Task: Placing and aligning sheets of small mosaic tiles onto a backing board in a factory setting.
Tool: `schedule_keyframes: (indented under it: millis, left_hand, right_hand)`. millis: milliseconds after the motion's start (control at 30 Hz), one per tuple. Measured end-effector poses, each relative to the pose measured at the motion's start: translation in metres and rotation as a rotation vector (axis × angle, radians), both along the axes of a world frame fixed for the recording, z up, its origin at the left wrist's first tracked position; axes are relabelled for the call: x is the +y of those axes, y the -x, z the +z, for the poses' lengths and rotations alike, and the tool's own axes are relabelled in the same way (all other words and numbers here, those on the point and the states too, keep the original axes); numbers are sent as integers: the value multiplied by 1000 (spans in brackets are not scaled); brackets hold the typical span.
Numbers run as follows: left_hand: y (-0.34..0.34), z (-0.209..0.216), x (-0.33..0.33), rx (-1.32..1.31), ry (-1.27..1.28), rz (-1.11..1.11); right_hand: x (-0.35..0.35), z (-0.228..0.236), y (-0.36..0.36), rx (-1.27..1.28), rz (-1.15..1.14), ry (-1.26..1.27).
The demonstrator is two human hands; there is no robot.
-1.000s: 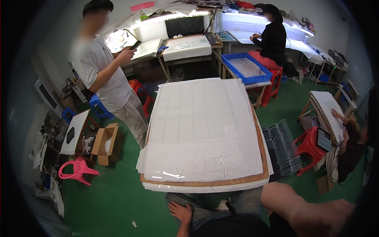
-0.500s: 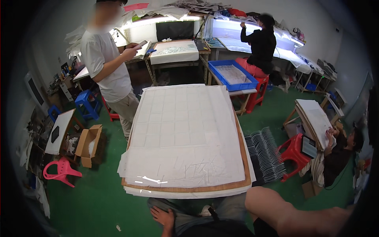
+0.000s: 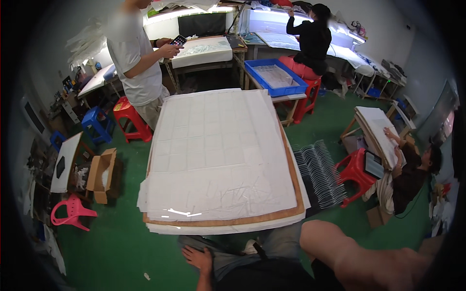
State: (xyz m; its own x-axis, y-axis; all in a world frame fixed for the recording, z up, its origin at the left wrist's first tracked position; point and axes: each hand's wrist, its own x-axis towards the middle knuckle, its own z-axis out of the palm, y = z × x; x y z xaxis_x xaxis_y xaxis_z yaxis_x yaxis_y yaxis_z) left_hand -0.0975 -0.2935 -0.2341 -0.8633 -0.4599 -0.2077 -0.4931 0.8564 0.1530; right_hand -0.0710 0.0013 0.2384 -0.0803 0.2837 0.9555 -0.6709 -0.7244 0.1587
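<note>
White sheet [image 3: 208,145] is mid-view, spread flat on a brown board [image 3: 228,222] with more white layers below; faint grid over its far and middle part, thin clear strips [image 3: 242,190] scattered across the near part. A few bright white streaks [image 3: 182,213] at the near left corner, strips or glare, can't tell. Left hand [image 3: 198,258] is just off the near edge, resting on the person's thigh [image 3: 228,257], fingers spread, grip wide, nothing in it. Right arm [image 3: 335,250] fills the lower right, close to the camera; can't make out the hand, so can't tell its grip. Just right of the board: row of curved wires [image 3: 320,172] on a dark base, then a red stool [image 3: 356,169] carrying a tablet-like screen [image 3: 373,165]. Right of that, a co-worker [image 3: 407,167] has both hands on a white-topped bench [image 3: 371,117]. Past the far right corner, blue tray [image 3: 293,91] with pale contents. Beyond it, a second co-worker [image 3: 313,43] sits at a lit bench, one arm raised. Far left corner: third co-worker [image 3: 139,68] standing, phone [image 3: 179,40] in hand. Left floor: cardboard box [image 3: 112,180], pink chair [image 3: 74,212].
</note>
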Motion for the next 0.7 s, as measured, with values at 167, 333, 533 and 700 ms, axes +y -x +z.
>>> schedule_keyframes:
  millis: [167,333,533,700]
  left_hand:
    - [2,3,5,-29,-21,-16]
    - [7,1,2,-9,-32,-25]
    - [1,-4,3,-18,-28,-7]
    - [4,2,10,-9,-2,-33]
  right_hand:
    - [21,4,4,-29,-47,-99]
    - [34,0,22,-78,-89,-158]
    - [29,13,15,-125,-103,-154]
    - [-3,9,6,-168,-121,-28]
